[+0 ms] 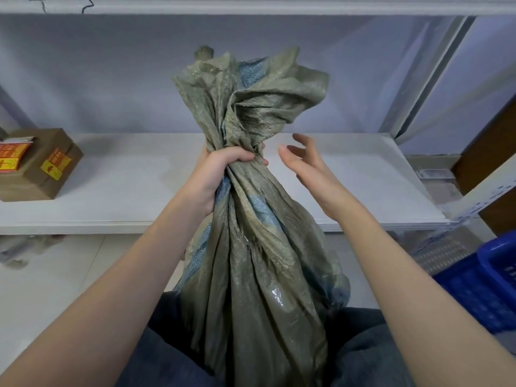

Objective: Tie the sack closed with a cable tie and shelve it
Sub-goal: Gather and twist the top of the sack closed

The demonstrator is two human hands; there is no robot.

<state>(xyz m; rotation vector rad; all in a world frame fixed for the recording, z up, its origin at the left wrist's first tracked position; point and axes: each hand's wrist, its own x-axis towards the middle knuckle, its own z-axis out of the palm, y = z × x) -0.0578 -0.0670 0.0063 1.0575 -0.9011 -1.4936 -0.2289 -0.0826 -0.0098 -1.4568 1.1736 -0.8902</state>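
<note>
1. A grey-green woven sack point(251, 261) is seen upright at the centre of the view, its lower part resting between the knees of a seated person in dark trousers point(363, 344).
2. The neck of the sack is gathered and twisted, and the left hand point(220, 171) is wrapped around it with the fingers point(240, 157) clamped tight on the bunched fabric.
3. Above that grip, the loose mouth of the sack is fanned out in crumpled folds, with patches of blue weave showing.
4. The right hand point(310, 166) is held just to the right of the sack's neck, with its fingers apart and slightly curled; nothing is held in it, and it is not touching the fabric.
5. A white shelf point(125, 185) is seen behind the sack, running across the view.
6. A brown cardboard box point(42, 166) with yellow and red labels stands on the shelf, well to the left of the sack.
7. A blue plastic crate point(488, 289) is seen on the floor to the right of the sack, below the shelf's edge.
8. A pale tiled floor point(55, 275) is visible to the left of the sack, beneath the shelf.
</note>
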